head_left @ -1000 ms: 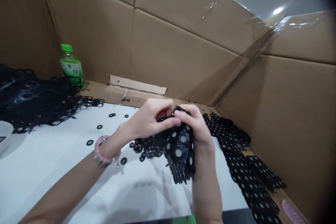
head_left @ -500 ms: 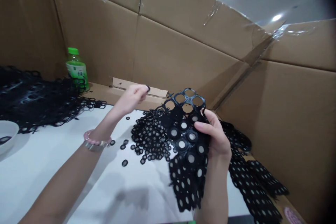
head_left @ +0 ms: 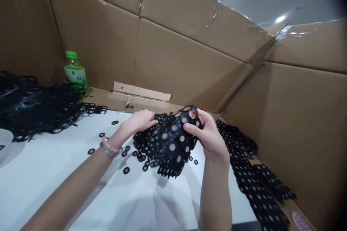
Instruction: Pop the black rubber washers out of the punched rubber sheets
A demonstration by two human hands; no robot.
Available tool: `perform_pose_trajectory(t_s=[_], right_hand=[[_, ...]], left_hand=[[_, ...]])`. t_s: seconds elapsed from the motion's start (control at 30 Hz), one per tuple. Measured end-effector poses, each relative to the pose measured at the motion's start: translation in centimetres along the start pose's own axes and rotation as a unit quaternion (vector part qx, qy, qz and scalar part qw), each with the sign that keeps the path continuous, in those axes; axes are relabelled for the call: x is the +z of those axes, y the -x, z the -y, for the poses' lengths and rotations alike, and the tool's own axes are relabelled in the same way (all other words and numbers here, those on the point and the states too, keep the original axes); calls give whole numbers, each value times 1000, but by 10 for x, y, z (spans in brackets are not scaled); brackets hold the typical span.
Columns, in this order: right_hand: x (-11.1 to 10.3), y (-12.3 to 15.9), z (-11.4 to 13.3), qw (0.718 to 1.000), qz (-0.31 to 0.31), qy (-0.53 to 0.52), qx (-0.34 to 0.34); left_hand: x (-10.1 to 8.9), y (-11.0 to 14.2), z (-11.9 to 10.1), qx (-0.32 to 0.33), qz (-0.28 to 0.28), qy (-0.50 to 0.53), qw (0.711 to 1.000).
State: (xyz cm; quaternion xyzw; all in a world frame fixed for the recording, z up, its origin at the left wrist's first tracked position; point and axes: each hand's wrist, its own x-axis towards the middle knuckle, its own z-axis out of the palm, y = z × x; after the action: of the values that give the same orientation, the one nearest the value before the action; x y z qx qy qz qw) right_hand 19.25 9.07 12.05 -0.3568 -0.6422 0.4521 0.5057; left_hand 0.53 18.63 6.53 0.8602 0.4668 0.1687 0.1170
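We work inside a tall cardboard surround [head_left: 173, 57], its panels patched with clear tape, above a white tabletop [head_left: 151, 202]. To the left lies a large tangled heap of black punched webbing [head_left: 35, 106], and down the right runs a long black strip dotted with pale discs [head_left: 255, 184], resting on a cardboard ledge. A plastic bottle with a green cap [head_left: 74, 72] stands against the back wall just beside the heap, and a white bowl [head_left: 4, 144] is cut off by the left edge of the view. In front of us, a black perforated sheet [head_left: 172, 148] is held up over a pile of small black rings [head_left: 143, 155]. Our right hand [head_left: 207, 133] pinches the sheet's top edge between thumb and fingers, while our left hand [head_left: 141, 121], half curled, touches its upper left side. Loose black rings [head_left: 126, 170] dot the tabletop, and a pink beaded bracelet [head_left: 108, 148] circles our left wrist
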Motion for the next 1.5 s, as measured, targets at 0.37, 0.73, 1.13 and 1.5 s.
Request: perform_pose_trajectory(t_s=[0.37, 0.73, 1.13, 1.5], right_hand=[[12, -4, -2, 1000, -6, 14, -16], [26, -2, -2, 987, -87, 46, -126], [12, 6, 2, 986, -100, 76, -112], [18, 15, 8, 973, -163, 104, -123]], left_hand=[[-49, 50, -56, 265, -265, 150, 915], [-31, 46, -67, 167, -198, 326, 909], [-40, 55, -67, 312, -329, 131, 882], [-41, 58, -71, 277, -314, 166, 893]])
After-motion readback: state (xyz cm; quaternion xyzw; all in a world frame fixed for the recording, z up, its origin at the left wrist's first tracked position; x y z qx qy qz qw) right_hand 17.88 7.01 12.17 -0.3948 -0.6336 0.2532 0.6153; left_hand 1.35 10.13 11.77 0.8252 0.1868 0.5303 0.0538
